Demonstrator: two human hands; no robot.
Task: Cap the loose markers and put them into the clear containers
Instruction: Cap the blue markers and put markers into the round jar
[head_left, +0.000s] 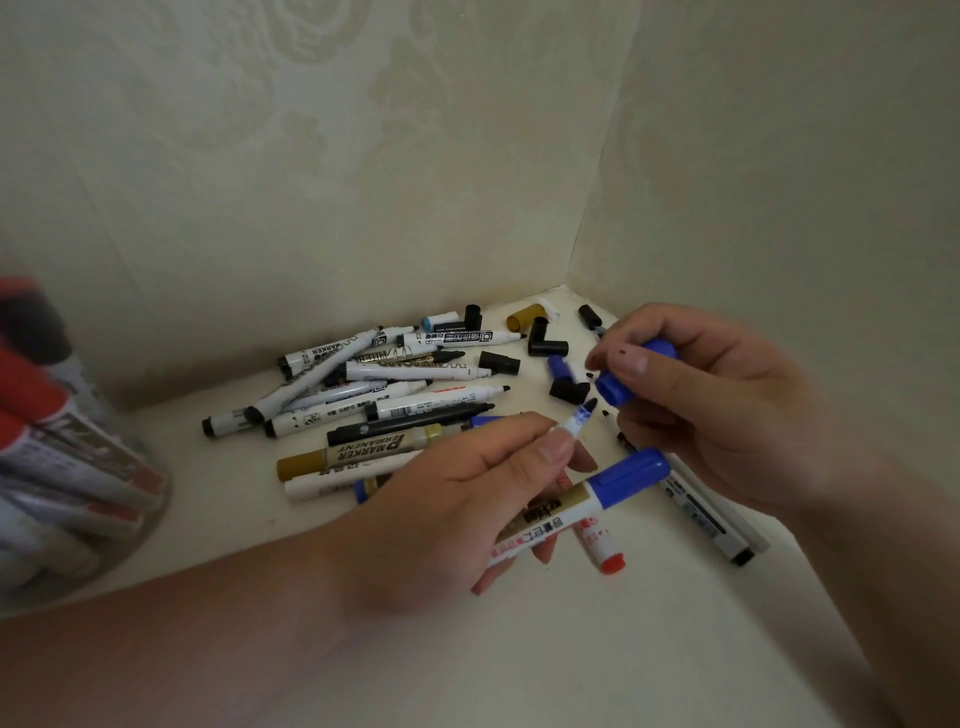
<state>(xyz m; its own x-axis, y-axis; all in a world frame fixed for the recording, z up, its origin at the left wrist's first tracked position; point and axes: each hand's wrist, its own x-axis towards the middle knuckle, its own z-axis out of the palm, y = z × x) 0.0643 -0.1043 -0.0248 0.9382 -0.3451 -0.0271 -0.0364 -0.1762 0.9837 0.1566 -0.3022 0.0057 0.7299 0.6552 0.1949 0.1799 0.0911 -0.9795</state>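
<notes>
My left hand (467, 499) pinches an uncapped white marker with a blue tip (576, 422) and also holds a capped blue marker (582, 504) against its fingers. My right hand (727, 410) grips a loose blue cap (631, 371) just right of that tip, its open end not touching it. A pile of loose markers (363, 395), mostly white with black tips, lies on the pale surface behind my left hand. Loose black caps (545, 345), a gold cap (527, 318) and a blue cap (557, 366) lie near the corner. A clear container (67, 467) with red-capped markers stands at the far left.
Two pale patterned walls meet in a corner (566, 280) right behind the caps. A red-ended marker (600, 543) and two long markers (711, 512) lie under and beside my hands. The pale surface (623, 649) stretches toward the front.
</notes>
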